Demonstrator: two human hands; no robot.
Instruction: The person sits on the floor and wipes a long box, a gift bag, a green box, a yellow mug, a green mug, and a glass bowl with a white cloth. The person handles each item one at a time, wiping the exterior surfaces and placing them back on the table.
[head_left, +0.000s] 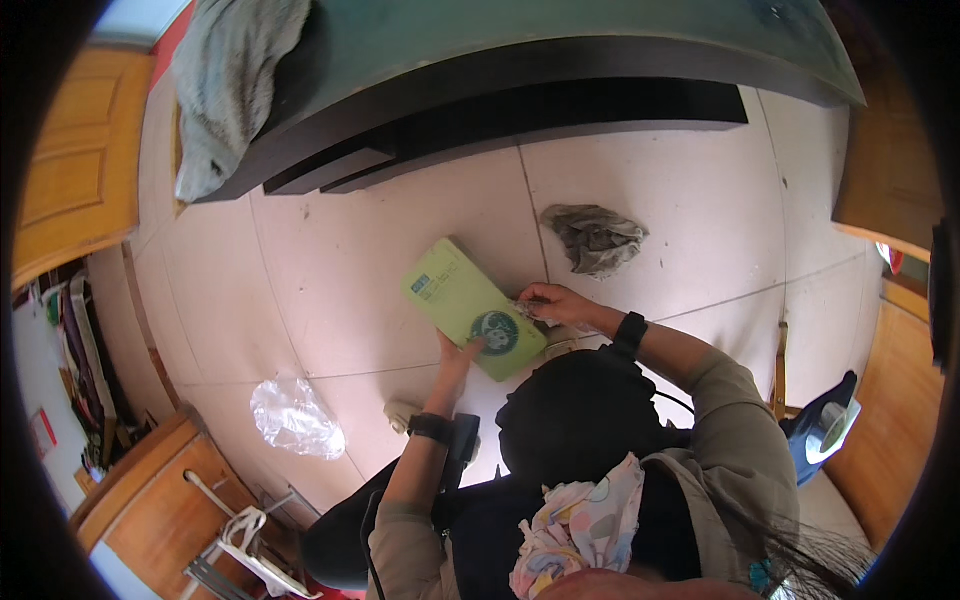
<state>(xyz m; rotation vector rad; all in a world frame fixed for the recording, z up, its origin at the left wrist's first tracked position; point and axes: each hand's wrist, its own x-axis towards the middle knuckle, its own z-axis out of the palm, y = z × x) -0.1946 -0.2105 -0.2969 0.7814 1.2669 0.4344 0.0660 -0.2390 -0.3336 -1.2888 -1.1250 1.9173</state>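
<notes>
A light green box with a dark round emblem and some writing is held at a slant above the tiled floor. My left hand grips its lower left side, with the thumb over the emblem. At the box's right edge, my right hand pinches a piece of crumpled clear plastic. A grey-brown crumpled cloth lies on the floor beyond my right hand. To the left of my left hand, a clear plastic bag rests on the tiles.
Ahead stands a table with a greenish top and dark edge; a grey towel hangs over its left corner. A metal-framed folding item is at the lower left. Wooden cabinet doors stand at the left, wooden furniture at the right.
</notes>
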